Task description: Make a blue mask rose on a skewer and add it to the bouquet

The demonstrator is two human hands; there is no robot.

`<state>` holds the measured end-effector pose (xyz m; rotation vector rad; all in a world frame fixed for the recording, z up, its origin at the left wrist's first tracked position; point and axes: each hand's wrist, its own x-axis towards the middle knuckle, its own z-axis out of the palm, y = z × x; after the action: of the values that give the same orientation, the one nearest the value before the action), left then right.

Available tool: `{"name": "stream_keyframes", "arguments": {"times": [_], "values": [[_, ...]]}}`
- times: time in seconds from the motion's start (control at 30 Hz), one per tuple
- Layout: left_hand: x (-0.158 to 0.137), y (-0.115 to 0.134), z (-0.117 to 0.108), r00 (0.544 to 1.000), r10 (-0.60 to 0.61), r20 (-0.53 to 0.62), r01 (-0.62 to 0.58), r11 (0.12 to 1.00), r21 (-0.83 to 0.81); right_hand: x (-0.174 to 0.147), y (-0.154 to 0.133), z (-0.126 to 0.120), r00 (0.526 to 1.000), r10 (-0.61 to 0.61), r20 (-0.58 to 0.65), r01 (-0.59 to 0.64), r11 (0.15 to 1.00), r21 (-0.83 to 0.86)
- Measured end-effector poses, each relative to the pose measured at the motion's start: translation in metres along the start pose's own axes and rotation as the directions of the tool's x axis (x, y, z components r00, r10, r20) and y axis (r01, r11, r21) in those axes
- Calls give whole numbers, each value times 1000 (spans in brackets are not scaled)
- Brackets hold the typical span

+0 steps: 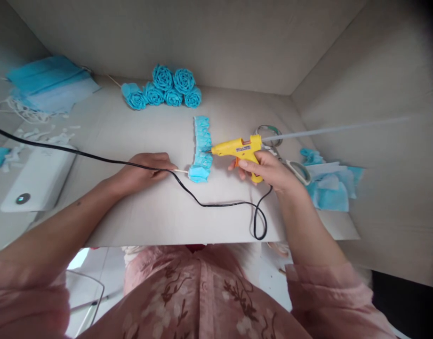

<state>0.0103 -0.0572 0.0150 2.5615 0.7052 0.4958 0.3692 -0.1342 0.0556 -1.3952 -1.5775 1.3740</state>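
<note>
My left hand (148,172) is closed around a thin wooden stick (181,171). The stick's far end sits in the near end of a pleated light-blue strip (203,141), which lies lengthwise away from me on the table. In my right hand (264,169) is a yellow hot glue gun (237,149), fingers wrapped round its handle and trigger. The nozzle points left and is at the strip's right half; I cannot tell if it touches. A long clear glue stick (329,131) juts from the gun's back.
Several rolled blue fabric roses (174,98) stand at the back. Stacked blue face masks (50,80) lie far left, above a white power bank (40,176). Scissors (297,171), a roll of tape (269,134) and blue scraps (331,197) sit right. A black cord (220,205) crosses the table.
</note>
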Motion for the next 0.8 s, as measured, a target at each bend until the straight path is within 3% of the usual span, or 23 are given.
{"name": "stream_keyframes", "arguments": {"times": [0.47, 0.8], "values": [[0, -6, 4, 986, 147, -84, -147, 989, 7, 3, 3, 6, 999, 39, 12, -38, 998, -48], [1, -4, 2, 988, 126, -86, -127, 992, 2, 6, 6, 12, 999, 38, 13, -37, 994, -102]]}}
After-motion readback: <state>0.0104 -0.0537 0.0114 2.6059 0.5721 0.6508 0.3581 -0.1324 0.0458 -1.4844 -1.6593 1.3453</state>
